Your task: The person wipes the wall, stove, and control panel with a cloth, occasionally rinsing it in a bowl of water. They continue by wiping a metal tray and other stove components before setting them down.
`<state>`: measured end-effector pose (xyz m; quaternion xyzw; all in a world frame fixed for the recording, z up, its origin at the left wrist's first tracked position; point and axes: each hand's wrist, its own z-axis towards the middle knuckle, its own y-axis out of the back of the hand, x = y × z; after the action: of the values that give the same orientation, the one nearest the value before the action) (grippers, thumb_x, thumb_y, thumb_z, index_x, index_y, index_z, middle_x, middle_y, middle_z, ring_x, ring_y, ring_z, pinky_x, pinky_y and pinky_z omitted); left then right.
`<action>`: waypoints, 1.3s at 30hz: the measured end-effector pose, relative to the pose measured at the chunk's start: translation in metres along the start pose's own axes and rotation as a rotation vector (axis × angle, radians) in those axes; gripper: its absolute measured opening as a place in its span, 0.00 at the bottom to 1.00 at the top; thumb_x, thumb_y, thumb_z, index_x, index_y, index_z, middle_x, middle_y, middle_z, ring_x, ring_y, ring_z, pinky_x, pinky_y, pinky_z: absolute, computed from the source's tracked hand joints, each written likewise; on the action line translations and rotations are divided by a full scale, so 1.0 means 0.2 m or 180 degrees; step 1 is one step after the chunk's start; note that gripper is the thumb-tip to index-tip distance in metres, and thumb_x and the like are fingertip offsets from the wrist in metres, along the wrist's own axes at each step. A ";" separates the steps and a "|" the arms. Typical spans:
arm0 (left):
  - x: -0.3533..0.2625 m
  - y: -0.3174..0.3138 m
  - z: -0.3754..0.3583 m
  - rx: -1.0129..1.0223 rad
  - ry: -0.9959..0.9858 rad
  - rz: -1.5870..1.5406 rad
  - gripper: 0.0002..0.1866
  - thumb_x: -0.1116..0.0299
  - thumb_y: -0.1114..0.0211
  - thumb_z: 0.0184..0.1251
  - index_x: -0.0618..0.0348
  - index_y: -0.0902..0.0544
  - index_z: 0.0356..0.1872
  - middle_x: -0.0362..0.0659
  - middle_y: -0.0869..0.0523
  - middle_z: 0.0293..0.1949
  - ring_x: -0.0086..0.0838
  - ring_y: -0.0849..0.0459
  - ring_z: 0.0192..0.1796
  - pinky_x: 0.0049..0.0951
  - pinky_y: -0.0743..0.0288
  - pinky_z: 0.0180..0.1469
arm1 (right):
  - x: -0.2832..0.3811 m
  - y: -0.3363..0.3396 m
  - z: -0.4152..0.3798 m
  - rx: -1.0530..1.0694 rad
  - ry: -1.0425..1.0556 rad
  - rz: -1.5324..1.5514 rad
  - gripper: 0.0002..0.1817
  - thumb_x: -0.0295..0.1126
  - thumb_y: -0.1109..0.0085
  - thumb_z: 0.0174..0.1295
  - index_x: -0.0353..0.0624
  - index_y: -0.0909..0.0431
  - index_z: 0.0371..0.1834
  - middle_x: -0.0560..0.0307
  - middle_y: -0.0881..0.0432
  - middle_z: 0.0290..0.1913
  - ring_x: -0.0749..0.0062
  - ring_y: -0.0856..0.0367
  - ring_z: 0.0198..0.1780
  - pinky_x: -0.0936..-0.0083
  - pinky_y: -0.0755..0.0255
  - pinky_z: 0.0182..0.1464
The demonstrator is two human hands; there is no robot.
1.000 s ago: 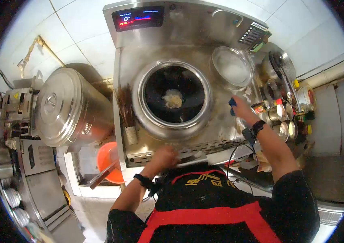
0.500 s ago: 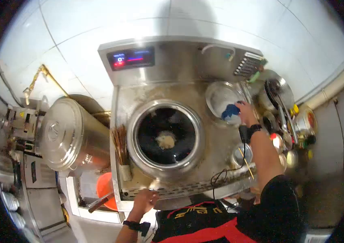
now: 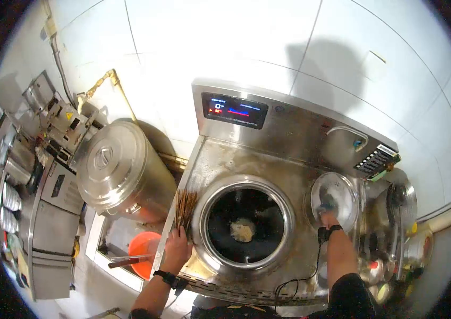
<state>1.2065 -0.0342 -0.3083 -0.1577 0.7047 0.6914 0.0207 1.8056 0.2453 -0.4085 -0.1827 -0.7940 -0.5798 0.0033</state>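
Over from the stove's front edge (image 3: 225,291), the left hand (image 3: 177,250) has reached the brush (image 3: 185,206), whose bristles point away from its curled fingers, left of the wok (image 3: 199,228), grip unclear; the right hand (image 3: 330,218), half closed, holds a cloth (image 3: 327,206) at the bowl (image 3: 345,192).

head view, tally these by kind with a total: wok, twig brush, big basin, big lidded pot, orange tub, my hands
wok: 1
brush: 1
basin: 1
pot: 1
tub: 1
hands, left and right: 2
total: 7
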 end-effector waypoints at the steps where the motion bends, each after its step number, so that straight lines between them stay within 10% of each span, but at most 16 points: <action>1: -0.02 0.00 0.03 -0.0068 0.0038 0.0266 0.41 0.65 0.27 0.51 0.70 0.33 0.67 0.55 0.23 0.50 0.50 0.21 0.52 0.46 0.19 0.50 | -0.03 -0.01 0.04 0.0114 -0.0107 -0.0152 0.18 0.27 0.53 0.65 0.31 0.18 0.51 0.41 0.12 0.45 0.46 0.14 0.48 0.53 0.20 0.47; 4: -0.01 -0.12 0.10 -0.0063 0.0296 0.0728 0.44 0.68 0.28 0.51 0.69 0.37 0.71 0.55 0.25 0.50 0.49 0.21 0.52 0.45 0.19 0.50 | -0.30 -0.20 0.29 0.0162 0.1182 -0.2680 0.17 0.29 0.52 0.65 0.34 0.16 0.49 0.40 0.13 0.43 0.48 0.14 0.47 0.52 0.21 0.46; 6: -0.01 -0.16 0.14 -0.0043 0.0481 0.0946 0.46 0.69 0.28 0.52 0.68 0.39 0.74 0.56 0.26 0.51 0.49 0.21 0.52 0.44 0.19 0.50 | -0.34 -0.25 0.38 -0.1863 0.2868 -0.1759 0.17 0.34 0.50 0.65 0.33 0.14 0.41 0.40 0.13 0.42 0.47 0.14 0.47 0.52 0.23 0.46; 8: -0.01 -0.14 0.16 0.0335 0.0942 0.0472 0.49 0.69 0.28 0.51 0.67 0.42 0.76 0.59 0.26 0.53 0.50 0.21 0.53 0.46 0.20 0.53 | 0.33 0.11 0.13 -0.1169 0.0551 0.0737 0.20 0.40 0.46 0.65 0.32 0.16 0.43 0.39 0.13 0.42 0.49 0.15 0.47 0.54 0.25 0.47; 14: 0.14 0.01 0.14 0.0082 0.0713 -0.1161 0.53 0.65 0.24 0.43 0.66 0.39 0.75 0.64 0.26 0.54 0.57 0.23 0.56 0.47 0.25 0.60 | 1.00 0.38 0.01 -0.0957 0.0826 0.1826 0.20 0.42 0.37 0.62 0.35 0.18 0.46 0.49 0.14 0.38 0.58 0.18 0.42 0.62 0.26 0.47; 18: 0.12 0.12 0.13 -0.0288 0.0321 -0.1786 0.51 0.66 0.23 0.43 0.63 0.36 0.74 0.60 0.23 0.51 0.53 0.22 0.54 0.47 0.25 0.59 | 1.17 0.21 -0.02 0.0063 0.2000 0.2203 0.20 0.42 0.37 0.65 0.35 0.18 0.50 0.46 0.16 0.55 0.63 0.17 0.50 0.64 0.24 0.54; 24: -0.44 0.41 0.28 -0.0047 -0.0565 -0.1962 0.45 0.68 0.25 0.48 0.66 0.34 0.71 0.56 0.22 0.50 0.49 0.24 0.55 0.45 0.27 0.59 | 1.34 0.22 -0.67 0.0784 0.1895 0.1982 0.32 0.35 0.39 0.70 0.32 0.37 0.73 0.50 0.20 0.62 0.65 0.20 0.58 0.66 0.27 0.62; 26: -0.66 0.32 0.36 -0.0056 -0.0985 -0.1952 0.46 0.66 0.25 0.50 0.69 0.36 0.72 0.59 0.23 0.54 0.53 0.27 0.61 0.46 0.30 0.63 | 1.32 0.18 -0.94 0.1419 0.1005 0.4129 0.32 0.36 0.33 0.66 0.34 0.33 0.70 0.49 0.19 0.60 0.63 0.20 0.58 0.64 0.27 0.62; 30: -0.97 0.30 0.55 0.1753 -0.2557 -0.2305 0.34 0.56 0.30 0.65 0.59 0.28 0.69 0.58 0.20 0.56 0.52 0.21 0.60 0.45 0.26 0.63 | 1.03 0.04 -1.15 0.0347 0.0649 0.3759 0.36 0.41 0.27 0.58 0.36 0.31 0.66 0.50 0.19 0.58 0.61 0.20 0.57 0.64 0.27 0.62; 32: -1.01 0.23 0.80 0.1322 -0.3249 -0.1573 0.23 0.60 0.35 0.70 0.58 0.22 0.63 0.56 0.18 0.55 0.53 0.20 0.59 0.46 0.24 0.62 | 0.78 0.05 -1.22 -0.0120 0.0273 0.3373 0.39 0.38 0.26 0.56 0.36 0.33 0.68 0.50 0.19 0.57 0.63 0.19 0.54 0.66 0.25 0.59; 35: -0.98 0.08 1.30 0.0980 -0.2683 -0.1140 0.20 0.59 0.41 0.73 0.58 0.21 0.60 0.58 0.17 0.57 0.55 0.18 0.57 0.48 0.24 0.62 | 0.41 -0.04 -1.35 -0.0877 0.0316 0.2136 0.46 0.34 0.26 0.52 0.36 0.40 0.75 0.49 0.19 0.57 0.65 0.17 0.51 0.68 0.24 0.56; 39: -0.98 -0.10 1.80 0.1128 -0.3262 -0.0223 0.22 0.62 0.39 0.71 0.61 0.22 0.62 0.59 0.21 0.61 0.53 0.21 0.62 0.46 0.26 0.65 | 0.32 0.02 -1.48 -0.0086 -0.0420 0.2974 0.48 0.37 0.24 0.52 0.39 0.39 0.76 0.41 0.26 0.67 0.52 0.25 0.66 0.63 0.32 0.69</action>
<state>1.3297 0.3572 -0.2944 0.1821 0.7045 0.5493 0.4109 1.6856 -0.0083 -0.2930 -0.5569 -0.6176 -0.5136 0.2111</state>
